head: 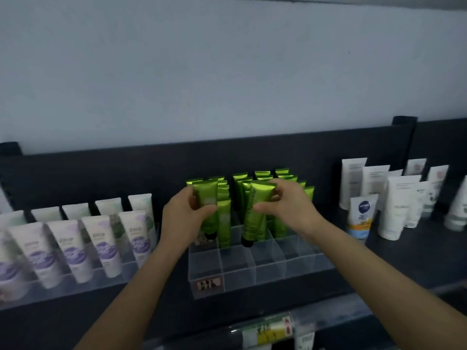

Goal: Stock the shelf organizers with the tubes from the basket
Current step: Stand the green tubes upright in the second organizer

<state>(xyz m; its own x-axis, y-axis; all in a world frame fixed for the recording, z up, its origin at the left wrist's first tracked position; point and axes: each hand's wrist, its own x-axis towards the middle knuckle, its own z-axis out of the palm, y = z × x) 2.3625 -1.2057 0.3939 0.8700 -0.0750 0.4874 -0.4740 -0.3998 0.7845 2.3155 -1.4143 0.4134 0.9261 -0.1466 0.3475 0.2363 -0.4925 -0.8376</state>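
head: right hand (pixel 290 205) grips green tube (pixel 255 215) lettered "chamomila".

Light is dim, cool and even; shadows are faint. The green tubes (pixel 257 195) carry a soft sheen. Purple-labelled tubes (pixel 73 248) left of them are blurred; white tubes (pixel 394 210) right of them are soft. The shelf (pixel 404 261) below them bows from wide-angle distortion.
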